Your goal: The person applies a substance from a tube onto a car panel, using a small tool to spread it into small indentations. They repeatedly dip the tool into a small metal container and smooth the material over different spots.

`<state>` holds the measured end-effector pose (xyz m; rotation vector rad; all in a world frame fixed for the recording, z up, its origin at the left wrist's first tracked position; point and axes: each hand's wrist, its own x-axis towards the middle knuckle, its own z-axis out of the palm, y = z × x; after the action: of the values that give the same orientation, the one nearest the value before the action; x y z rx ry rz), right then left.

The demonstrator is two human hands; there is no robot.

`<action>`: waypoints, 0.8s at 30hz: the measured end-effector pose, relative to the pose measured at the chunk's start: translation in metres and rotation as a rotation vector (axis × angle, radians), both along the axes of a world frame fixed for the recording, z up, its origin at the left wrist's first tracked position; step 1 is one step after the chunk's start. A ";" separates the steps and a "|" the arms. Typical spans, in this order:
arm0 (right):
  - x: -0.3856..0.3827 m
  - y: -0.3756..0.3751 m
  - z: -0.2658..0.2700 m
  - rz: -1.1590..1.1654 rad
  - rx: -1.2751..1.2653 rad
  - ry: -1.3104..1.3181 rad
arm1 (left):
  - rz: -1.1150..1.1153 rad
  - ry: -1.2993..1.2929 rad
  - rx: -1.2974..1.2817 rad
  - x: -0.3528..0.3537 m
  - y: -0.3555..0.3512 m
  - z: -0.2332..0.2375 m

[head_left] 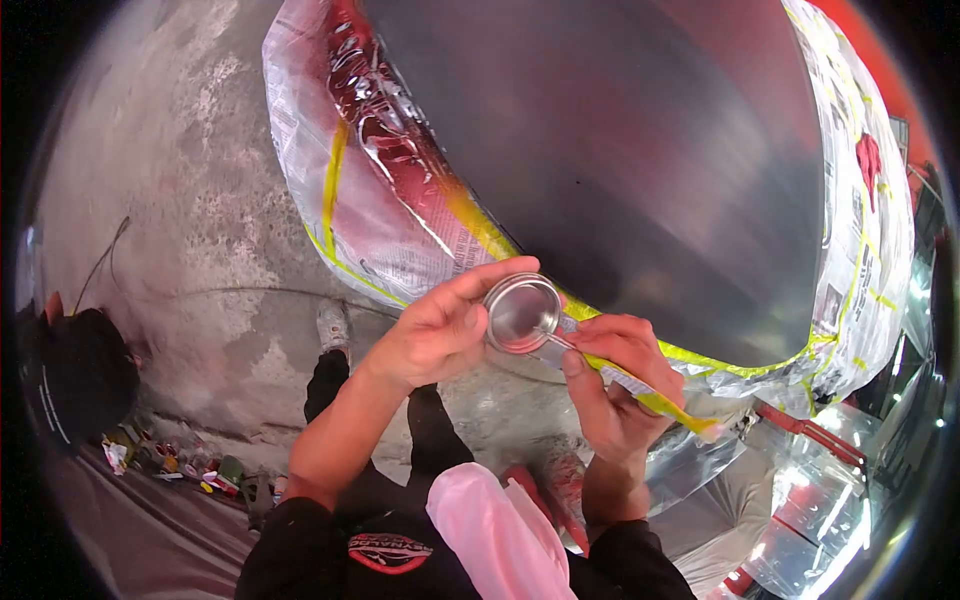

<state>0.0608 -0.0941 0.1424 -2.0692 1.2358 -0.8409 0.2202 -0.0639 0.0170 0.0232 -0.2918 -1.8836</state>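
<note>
My left hand (440,330) is wrapped around the side of a small round metal container (522,314), seen from its open top. My right hand (622,380) grips a thin stick or tool whose tip reaches into the container. A strip of yellow tape with printed paper (650,395) runs beneath the right fingers; whether that hand holds it too is unclear. Just beyond both hands lies a large dark grey panel (620,150), edged with yellow tape and newspaper masking (400,240).
A pink cloth (495,530) hangs at my chest. Rough concrete floor (190,200) stretches to the left. Small cluttered items (190,465) and a black rounded object (85,375) are at the lower left. Clear plastic sheeting (820,510) and a red bar (810,432) stand at the lower right.
</note>
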 end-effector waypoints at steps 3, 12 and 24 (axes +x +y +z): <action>-0.004 0.001 0.000 -0.025 0.017 0.045 | 0.014 -0.076 0.029 -0.004 0.001 0.003; -0.031 -0.007 0.005 -0.187 0.075 -0.315 | 0.005 -0.116 0.010 -0.023 -0.001 0.004; -0.029 -0.053 -0.018 -0.372 -0.094 -0.353 | -0.116 -0.064 0.016 -0.045 0.026 -0.008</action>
<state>0.0316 -0.1476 0.1240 -1.6805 1.4169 -1.3903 0.1749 -0.0382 0.0091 0.0785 -0.3275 -2.0032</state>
